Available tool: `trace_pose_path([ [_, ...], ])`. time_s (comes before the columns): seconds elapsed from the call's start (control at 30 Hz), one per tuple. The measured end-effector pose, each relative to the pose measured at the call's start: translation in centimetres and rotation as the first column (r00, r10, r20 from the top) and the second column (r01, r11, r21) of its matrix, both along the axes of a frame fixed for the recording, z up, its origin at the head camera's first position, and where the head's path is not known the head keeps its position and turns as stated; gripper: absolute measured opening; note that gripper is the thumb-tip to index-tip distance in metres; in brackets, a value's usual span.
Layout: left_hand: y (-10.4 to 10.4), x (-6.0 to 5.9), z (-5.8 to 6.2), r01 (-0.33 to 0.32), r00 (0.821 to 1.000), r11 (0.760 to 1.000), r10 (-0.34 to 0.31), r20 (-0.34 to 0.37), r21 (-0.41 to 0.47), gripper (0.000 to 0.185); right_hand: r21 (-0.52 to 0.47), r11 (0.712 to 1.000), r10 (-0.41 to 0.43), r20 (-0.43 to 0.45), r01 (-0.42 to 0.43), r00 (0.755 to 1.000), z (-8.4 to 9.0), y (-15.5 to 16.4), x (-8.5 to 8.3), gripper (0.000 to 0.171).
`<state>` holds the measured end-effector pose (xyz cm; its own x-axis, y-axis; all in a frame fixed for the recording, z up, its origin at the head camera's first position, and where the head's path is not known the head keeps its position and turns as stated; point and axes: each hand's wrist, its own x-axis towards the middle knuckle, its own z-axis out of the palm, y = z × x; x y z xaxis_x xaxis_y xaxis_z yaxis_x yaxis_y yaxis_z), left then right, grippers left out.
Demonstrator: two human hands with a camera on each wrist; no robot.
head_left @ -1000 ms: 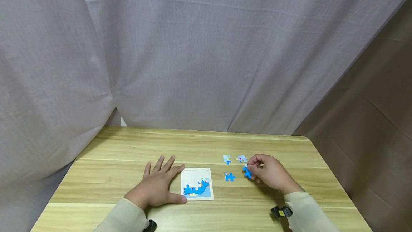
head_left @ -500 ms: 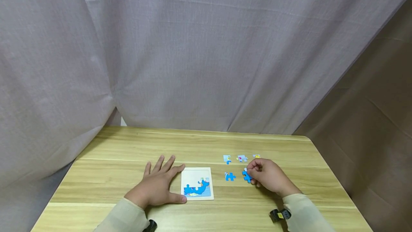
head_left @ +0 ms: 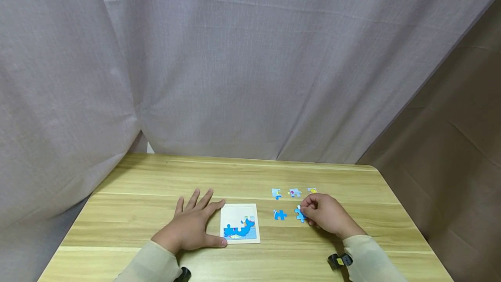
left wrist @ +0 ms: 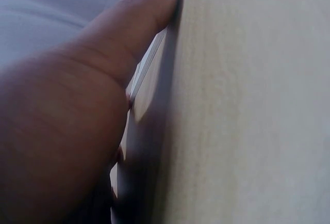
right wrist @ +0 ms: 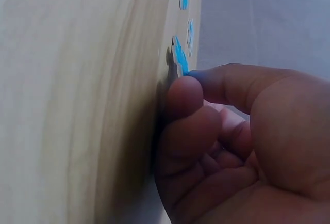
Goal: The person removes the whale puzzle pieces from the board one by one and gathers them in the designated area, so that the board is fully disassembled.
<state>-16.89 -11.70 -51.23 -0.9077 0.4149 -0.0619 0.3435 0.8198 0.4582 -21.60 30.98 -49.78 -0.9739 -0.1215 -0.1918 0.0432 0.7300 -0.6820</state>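
My left hand lies spread on the table, thumb and index fingertip at the left edge of a pale square puzzle tray. In the tray's lower part, joined pieces form a blue whale picture; its upper part shows bare board. My right hand pinches a blue jigsaw piece between thumb and fingers. In the right wrist view that piece is tilted, its edge close to the tabletop. To its left lies a blue-and-white jigsaw piece.
Behind the right hand, three jigsaw pieces lie in a row: one light blue with yellow, one with a pink spot, and one with a yellow sun. A grey curtain hangs behind the wooden table.
My right hand has drawn slightly nearer and lower with the blue jigsaw piece, uncovering the yellow sun piece behind it. The left hand and tray have stayed put.
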Motion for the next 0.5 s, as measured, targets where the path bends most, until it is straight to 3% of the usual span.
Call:
trace_pose_path([
  [0.23,-0.01,-0.12,0.09,0.004,1.000,1.000,-0.004,0.000,0.000,0.108,0.067,0.998,0.003,-0.016,-0.001,1.000,-0.08,-0.24,-0.02,0.006],
  [0.5,0.01,-0.14,0.11,0.006,1.000,1.000,-0.006,-0.007,-0.008,0.107,0.075,0.997,-0.021,-0.018,0.023,1.000,-0.01,-0.53,0.15,0.007],
])
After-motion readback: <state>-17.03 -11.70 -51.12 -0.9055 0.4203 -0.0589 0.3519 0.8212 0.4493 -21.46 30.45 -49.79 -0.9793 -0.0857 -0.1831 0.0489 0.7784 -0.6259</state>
